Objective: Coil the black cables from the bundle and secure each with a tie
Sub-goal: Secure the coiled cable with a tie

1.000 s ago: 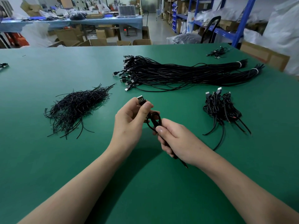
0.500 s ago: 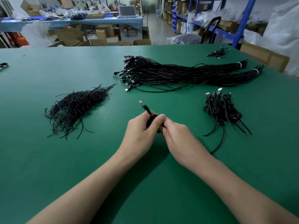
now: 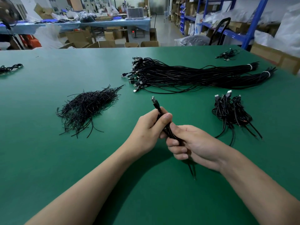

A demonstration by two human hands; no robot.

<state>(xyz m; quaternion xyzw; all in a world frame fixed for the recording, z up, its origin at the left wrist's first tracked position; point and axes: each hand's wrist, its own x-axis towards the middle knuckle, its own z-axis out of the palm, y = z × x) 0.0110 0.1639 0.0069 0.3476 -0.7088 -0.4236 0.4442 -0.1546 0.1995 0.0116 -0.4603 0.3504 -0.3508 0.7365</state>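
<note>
Right now the cable [image 3: 155, 103] is folded into a slim coil between both hands. Its USB plug pokes up past my left thumb, and its bare tail hangs out below the right palm toward the table [image 3: 65, 159]. My left hand [image 3: 146, 127] is wrapped round the upper loops with the thumb pressed across them. My right hand [image 3: 193, 143] is curled round the lower part, fingers tucked under. I see no tie on it (the fingers hide most of the coil, so I cannot be sure).

I judge the loops to be the main risk: to fetch a tie, one hand has to let go, and a slack grip would let the springy coil fan open. The ties [image 3: 87, 108] lie well out to the left of my left hand in a tangled heap, so a hasty pull may drag several along. The finished coils [image 3: 230, 109] sit just right of my right hand, and their loose tails could snag the hanging end. The bundle [image 3: 186, 75] lies beyond both hands.
</note>
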